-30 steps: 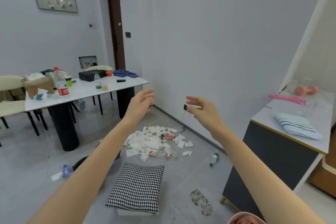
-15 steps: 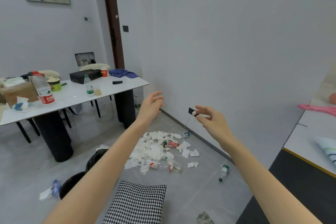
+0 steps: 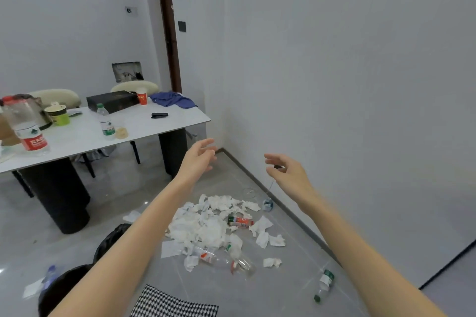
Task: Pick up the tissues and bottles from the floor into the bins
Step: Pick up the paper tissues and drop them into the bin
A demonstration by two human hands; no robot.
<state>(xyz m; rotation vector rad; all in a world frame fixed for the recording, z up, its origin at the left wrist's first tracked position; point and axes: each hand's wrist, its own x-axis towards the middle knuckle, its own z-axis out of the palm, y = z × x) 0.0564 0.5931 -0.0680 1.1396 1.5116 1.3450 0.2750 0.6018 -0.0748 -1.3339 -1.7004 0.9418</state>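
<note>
A pile of crumpled white tissues (image 3: pixel 206 225) lies on the grey floor by the wall. Bottles lie among and around it: a red-labelled one (image 3: pixel 240 222), a clear one (image 3: pixel 221 260), a green-capped one (image 3: pixel 324 283) to the right, and a crushed one (image 3: pixel 268 204) at the wall. Two black bag-lined bins (image 3: pixel 113 235) (image 3: pixel 59 288) stand at lower left, partly hidden by my left arm. My left hand (image 3: pixel 198 158) hangs in the air above the pile, fingers relaxed and empty. My right hand (image 3: pixel 286 171) is raised too, pinching a small black piece (image 3: pixel 278 167) with a thin cord hanging from it.
A white table (image 3: pixel 144 128) on black legs stands at left, carrying bottles, cups, a black box and a blue cloth. Chairs sit behind it. A houndstooth cushion (image 3: pixel 175 304) lies at the bottom edge. A blue bottle and paper (image 3: pixel 49 276) lie far left. The wall runs along the right.
The view has turned left and closed in on the pile. Both hands stay raised and have sunk slightly. The right hand's fingers have spread looser around the black piece.
</note>
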